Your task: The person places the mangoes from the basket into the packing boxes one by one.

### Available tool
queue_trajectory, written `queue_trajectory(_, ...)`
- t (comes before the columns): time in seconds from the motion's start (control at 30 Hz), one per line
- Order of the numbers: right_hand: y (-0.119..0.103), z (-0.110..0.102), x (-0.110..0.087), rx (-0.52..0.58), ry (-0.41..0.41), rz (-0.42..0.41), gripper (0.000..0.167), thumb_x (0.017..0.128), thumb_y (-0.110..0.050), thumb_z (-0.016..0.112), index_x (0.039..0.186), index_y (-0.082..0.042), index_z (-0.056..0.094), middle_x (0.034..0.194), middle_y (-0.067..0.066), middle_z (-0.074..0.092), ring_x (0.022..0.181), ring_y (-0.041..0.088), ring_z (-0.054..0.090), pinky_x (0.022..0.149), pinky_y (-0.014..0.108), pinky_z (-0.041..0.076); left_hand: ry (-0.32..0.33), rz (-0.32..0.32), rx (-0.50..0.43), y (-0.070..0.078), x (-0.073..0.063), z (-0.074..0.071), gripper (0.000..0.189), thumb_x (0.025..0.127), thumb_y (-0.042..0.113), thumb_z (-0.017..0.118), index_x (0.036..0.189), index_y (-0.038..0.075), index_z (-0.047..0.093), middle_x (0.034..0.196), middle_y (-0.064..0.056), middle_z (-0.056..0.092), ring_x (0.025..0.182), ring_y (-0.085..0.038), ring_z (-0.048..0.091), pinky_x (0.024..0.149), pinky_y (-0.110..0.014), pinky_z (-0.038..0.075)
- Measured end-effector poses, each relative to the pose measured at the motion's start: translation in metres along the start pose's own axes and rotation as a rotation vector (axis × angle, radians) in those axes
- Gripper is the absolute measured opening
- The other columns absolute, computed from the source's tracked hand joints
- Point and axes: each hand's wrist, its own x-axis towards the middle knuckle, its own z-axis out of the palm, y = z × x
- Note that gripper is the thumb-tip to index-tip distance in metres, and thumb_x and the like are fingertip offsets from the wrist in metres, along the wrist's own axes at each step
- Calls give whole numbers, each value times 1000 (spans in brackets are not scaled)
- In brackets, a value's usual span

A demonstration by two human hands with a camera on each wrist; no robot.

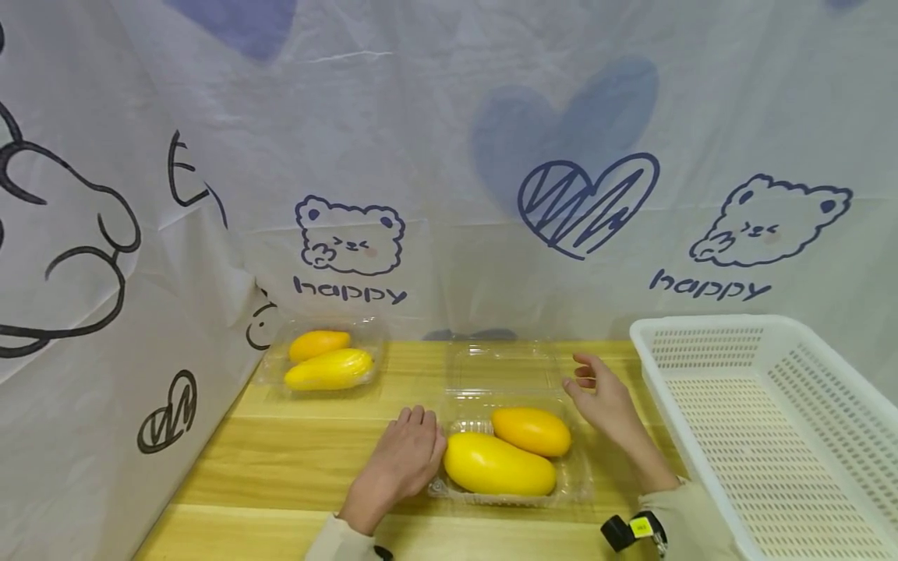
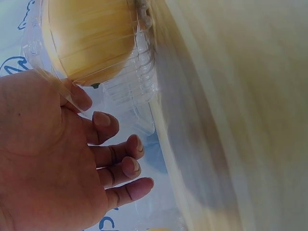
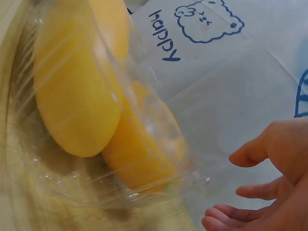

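Observation:
A clear plastic clamshell box stands on the table with its lid folded back. Inside lie two yellow mangoes, a larger one in front and a smaller one behind. At the box's left side is my left hand; the left wrist view shows its fingers loosely bent with nothing between them and the thumb right at the plastic edge. My right hand hovers off the box's right side near the lid, fingers relaxed and apart, holding nothing.
Another clear box with two yellow mangoes sits at the back left. To the right stands a large white perforated basket. A printed cloth hangs behind the wooden table and along its left side.

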Motion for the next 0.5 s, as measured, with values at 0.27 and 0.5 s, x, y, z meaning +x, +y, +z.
queue_trajectory(0.27, 7, 3, 9, 121, -96, 139, 65, 106, -24, 53, 155, 9, 27, 141, 37, 49, 126, 48, 53, 99, 56, 48, -38, -2, -17, 2, -1, -7, 26, 108, 17, 37, 89, 4, 50, 85, -9, 44, 82, -26, 42, 73, -41, 40)
queue_trajectory(0.5, 8, 10, 16, 187, -126, 174, 67, 106, -20, 51, 153, 16, 22, 138, 39, 51, 117, 44, 62, 99, 52, 50, -49, -9, -33, 2, -1, -6, 27, 108, 17, 36, 89, 4, 51, 83, -8, 45, 81, -26, 43, 74, -44, 42)
